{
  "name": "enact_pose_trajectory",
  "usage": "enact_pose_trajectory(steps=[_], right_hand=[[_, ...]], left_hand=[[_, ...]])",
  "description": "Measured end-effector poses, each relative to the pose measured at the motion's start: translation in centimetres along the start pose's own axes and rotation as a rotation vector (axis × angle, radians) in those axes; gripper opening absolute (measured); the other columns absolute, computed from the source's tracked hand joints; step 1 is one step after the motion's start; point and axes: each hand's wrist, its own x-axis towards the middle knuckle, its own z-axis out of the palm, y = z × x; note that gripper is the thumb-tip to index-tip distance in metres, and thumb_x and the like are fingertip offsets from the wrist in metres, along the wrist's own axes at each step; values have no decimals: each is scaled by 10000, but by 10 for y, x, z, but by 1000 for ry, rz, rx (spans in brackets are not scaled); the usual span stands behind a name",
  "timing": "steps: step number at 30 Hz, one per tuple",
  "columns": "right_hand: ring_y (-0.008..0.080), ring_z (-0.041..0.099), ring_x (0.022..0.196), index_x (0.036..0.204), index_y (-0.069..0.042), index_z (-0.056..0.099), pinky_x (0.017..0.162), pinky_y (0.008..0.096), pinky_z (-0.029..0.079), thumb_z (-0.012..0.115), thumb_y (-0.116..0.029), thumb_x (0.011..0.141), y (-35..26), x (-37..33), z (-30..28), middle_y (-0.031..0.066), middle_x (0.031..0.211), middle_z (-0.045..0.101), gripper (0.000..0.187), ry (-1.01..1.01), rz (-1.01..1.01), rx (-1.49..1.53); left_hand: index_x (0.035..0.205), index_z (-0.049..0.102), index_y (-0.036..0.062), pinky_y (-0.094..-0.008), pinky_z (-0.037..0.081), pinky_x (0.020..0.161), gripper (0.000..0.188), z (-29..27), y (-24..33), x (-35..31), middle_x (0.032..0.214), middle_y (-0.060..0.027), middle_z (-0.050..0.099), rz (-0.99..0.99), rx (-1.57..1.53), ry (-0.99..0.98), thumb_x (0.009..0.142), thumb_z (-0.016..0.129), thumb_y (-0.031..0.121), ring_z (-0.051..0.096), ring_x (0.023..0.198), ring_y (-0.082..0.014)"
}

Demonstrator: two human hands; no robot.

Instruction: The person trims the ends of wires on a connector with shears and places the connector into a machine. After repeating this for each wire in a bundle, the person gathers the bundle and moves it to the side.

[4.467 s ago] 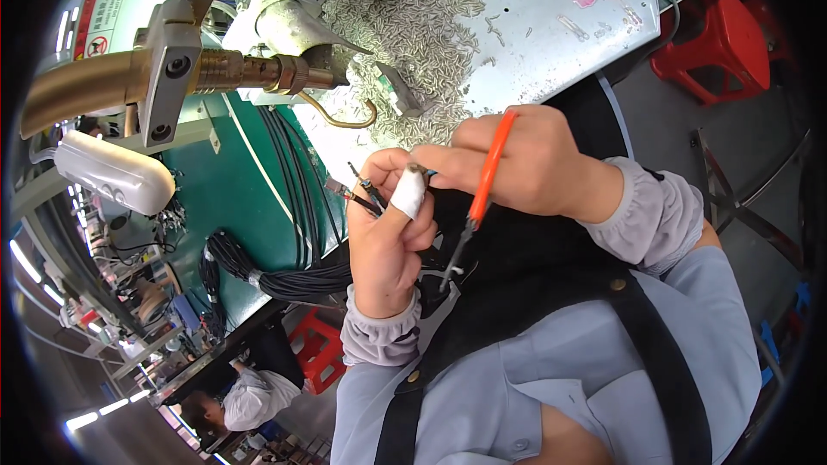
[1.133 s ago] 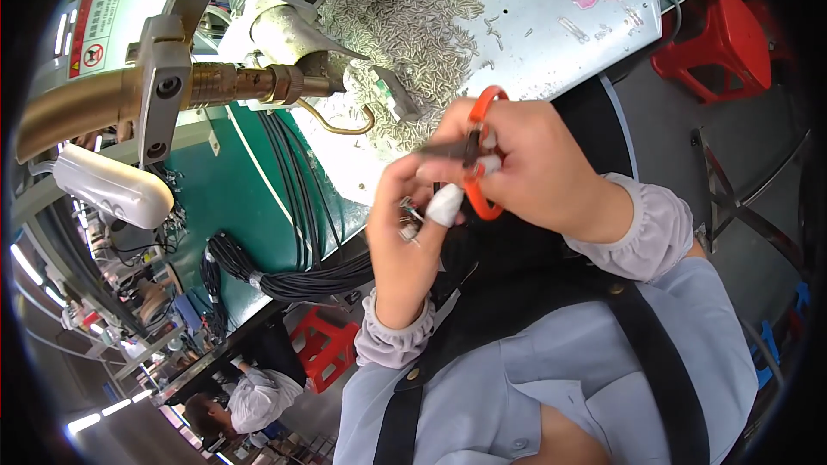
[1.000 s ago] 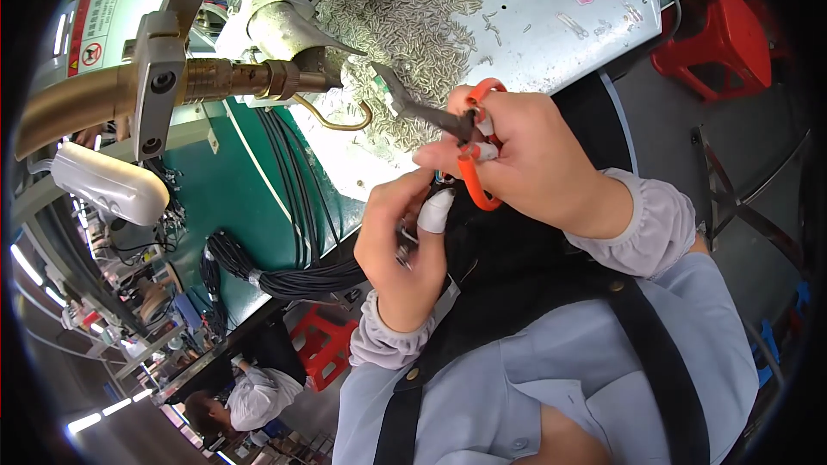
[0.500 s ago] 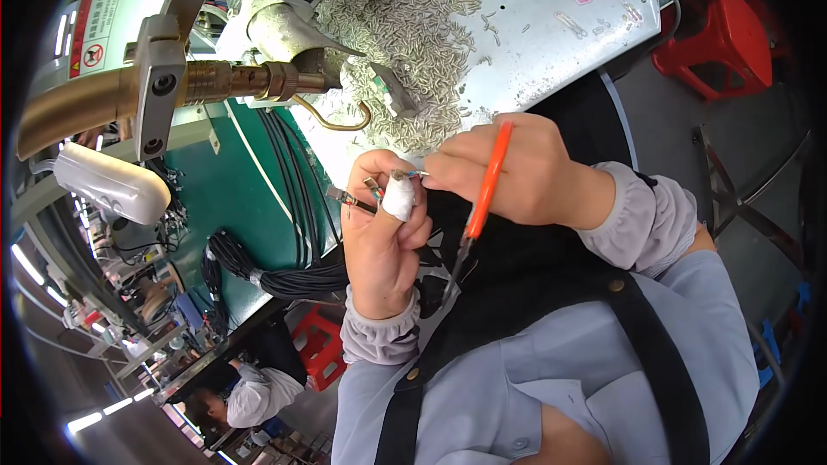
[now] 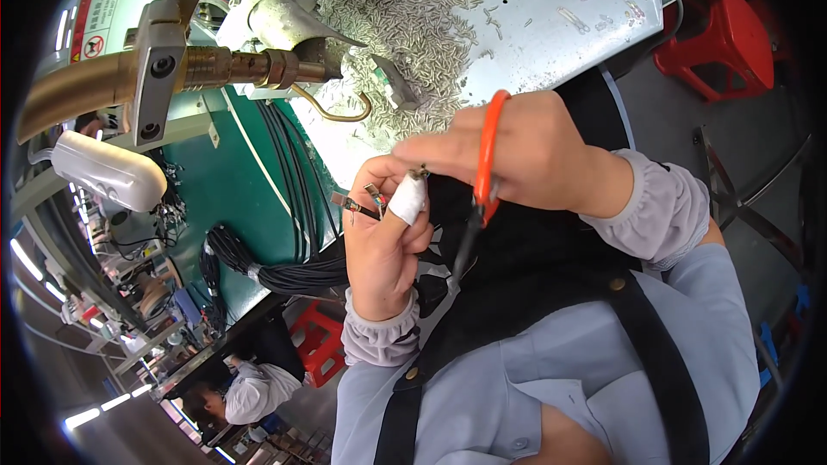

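Note:
My left hand [image 5: 379, 241] is closed round black cables with small metal connectors [image 5: 351, 204], which stick out between the fingers. Bits of coloured wire or board show at their ends. White tape wraps the thumb of this hand. A hand tool with orange handles [image 5: 488, 151] and a dark metal head sits in my right hand [image 5: 538, 151]; it looks like pliers or snips, its head pointing down towards my apron. The right fingertips are over the left thumb and index finger, smeared by motion, and what they touch there is hidden.
Beyond my hands, a heap of small metal pieces [image 5: 413, 26] covers part of the pale worktop [image 5: 534, 52]. A brass nozzle [image 5: 284, 69] and bent tube reach in from the left. Coiled black cables [image 5: 293, 280] lie on the green mat. Red stools [image 5: 719, 47] stand on the floor; a person sits lower left.
My right hand has risen and shifted slightly, and its fingers have swept left over the left fingertips. The orange-handled tool has turned with it. My left hand has barely moved.

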Motion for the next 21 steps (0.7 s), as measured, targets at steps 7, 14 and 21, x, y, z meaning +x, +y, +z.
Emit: enact_pose_trajectory(steps=[7, 14, 21], right_hand=[[94, 502, 449, 871, -95, 621, 362, 219, 329, 653, -135, 637, 5, -13, 4, -24, 584, 533, 239, 80, -149, -93], [93, 510, 451, 791, -76, 596, 361, 198, 311, 653, -118, 634, -3, -17, 8, -28, 578, 537, 173, 129, -116, -150], [130, 521, 457, 740, -53, 553, 406, 211, 380, 627, -17, 656, -13, -14, 10, 11, 597, 546, 117, 111, 157, 146]], left_hand=[[902, 480, 7, -158, 177, 358, 123, 0, 0, -5, 660, 2, 452, -48, 49, 67, 788, 515, -24, 275, 415, -8], [884, 490, -7, -164, 244, 393, 135, 10, -4, -8, 656, 5, 455, 32, 268, 125, 765, 552, -27, 333, 456, -23], [871, 507, -17, -147, 350, 536, 155, 23, -24, -13, 703, -22, 517, 700, 680, 214, 738, 583, -45, 456, 587, -31]])
